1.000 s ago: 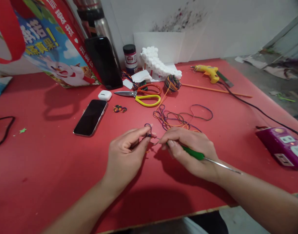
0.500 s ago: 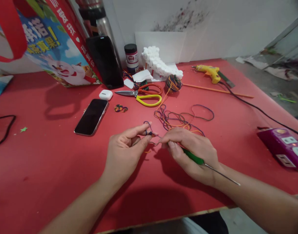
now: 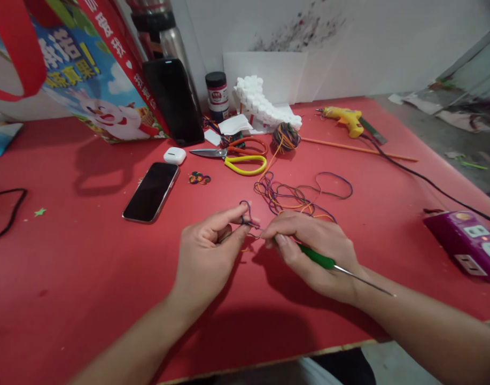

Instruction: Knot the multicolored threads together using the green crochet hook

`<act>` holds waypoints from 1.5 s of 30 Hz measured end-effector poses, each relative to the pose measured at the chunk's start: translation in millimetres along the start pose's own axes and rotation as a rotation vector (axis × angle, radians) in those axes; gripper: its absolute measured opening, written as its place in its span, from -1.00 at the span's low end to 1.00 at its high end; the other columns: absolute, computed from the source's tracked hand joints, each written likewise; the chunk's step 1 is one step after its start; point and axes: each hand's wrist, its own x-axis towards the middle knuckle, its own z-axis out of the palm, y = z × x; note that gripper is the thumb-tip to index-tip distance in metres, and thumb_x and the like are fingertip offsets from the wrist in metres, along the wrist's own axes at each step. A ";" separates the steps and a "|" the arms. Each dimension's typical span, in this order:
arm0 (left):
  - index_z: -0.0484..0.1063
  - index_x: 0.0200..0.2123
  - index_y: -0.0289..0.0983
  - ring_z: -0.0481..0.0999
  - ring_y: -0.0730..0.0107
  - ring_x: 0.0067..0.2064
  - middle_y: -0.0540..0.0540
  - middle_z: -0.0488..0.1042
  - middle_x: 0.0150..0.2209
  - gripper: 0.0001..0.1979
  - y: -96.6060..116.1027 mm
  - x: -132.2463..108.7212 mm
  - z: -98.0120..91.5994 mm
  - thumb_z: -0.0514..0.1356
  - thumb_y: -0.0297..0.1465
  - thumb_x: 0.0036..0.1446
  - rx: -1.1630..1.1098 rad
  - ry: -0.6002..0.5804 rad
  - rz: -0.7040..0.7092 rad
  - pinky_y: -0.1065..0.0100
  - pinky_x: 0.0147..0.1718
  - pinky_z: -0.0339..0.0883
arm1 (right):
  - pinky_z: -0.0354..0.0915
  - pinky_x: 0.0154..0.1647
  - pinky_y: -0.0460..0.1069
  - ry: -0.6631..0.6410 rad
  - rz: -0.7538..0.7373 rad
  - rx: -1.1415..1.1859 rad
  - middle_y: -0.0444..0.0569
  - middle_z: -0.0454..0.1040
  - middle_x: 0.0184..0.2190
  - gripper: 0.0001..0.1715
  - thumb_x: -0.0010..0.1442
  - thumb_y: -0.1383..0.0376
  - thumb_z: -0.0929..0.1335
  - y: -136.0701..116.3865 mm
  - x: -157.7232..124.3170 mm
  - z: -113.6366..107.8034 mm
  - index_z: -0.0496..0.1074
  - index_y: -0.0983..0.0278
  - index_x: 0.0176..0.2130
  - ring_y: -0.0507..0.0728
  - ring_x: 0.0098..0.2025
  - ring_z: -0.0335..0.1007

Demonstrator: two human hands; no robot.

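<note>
My left hand pinches a small piece of dark multicoloured yarn between thumb and fingers, with a purple loop around the index fingertip. Close by on the right, my right hand is closed around the green handle of a crochet hook. One thin metal end of the hook points back over my wrist; the other reaches the yarn at my left fingertips, where its tip is hard to make out. Loose yarn strands lie tangled behind my hands and lead up to a yarn ball.
Scissors, a small crocheted piece, a phone and a white earbud case lie beyond my left hand. A yellow glue gun and a purple power box are on the right, a gift bag back left.
The hook's tip and the yarn at my left fingertips have shifted slightly, and the purple loop stands a little more open. Both hands keep their grip.
</note>
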 end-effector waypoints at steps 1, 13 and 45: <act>0.75 -0.11 -0.19 0.67 0.43 -0.32 -0.06 0.76 -0.29 -0.68 0.2 0.0 0.5 0.46 -0.50 0.02 -0.020 -0.006 -0.011 0.47 -0.30 0.56 | 0.52 -0.22 -0.10 0.002 -0.042 0.005 -0.09 0.62 -0.34 -0.74 0.38 0.49 0.28 1.2 -0.3 1.4 0.49 0.22 -0.09 0.04 -0.30 0.61; 0.75 -0.10 -0.22 0.48 0.67 -0.52 0.07 0.59 -0.48 -0.53 7.7 1.0 5.8 0.58 -0.49 -0.18 -0.486 -0.078 -0.297 0.61 -0.46 0.43 | 0.61 -0.08 0.01 0.059 -0.277 -0.287 0.13 0.67 -0.19 -0.69 0.37 0.51 0.30 5.3 -5.3 8.2 0.45 0.33 0.06 0.16 -0.13 0.67; 0.68 0.08 -0.22 0.50 0.57 -0.52 -0.10 0.74 -0.31 -0.34 6.4 -6.5 11.3 0.61 -0.39 -0.18 -0.528 -0.020 -0.337 0.58 -0.59 0.36 | 0.51 -0.36 0.08 0.036 -0.372 -0.625 0.20 0.66 -0.29 -0.57 0.45 0.47 0.22 7.6 -11.8 23.2 0.33 0.55 0.24 0.25 -0.35 0.59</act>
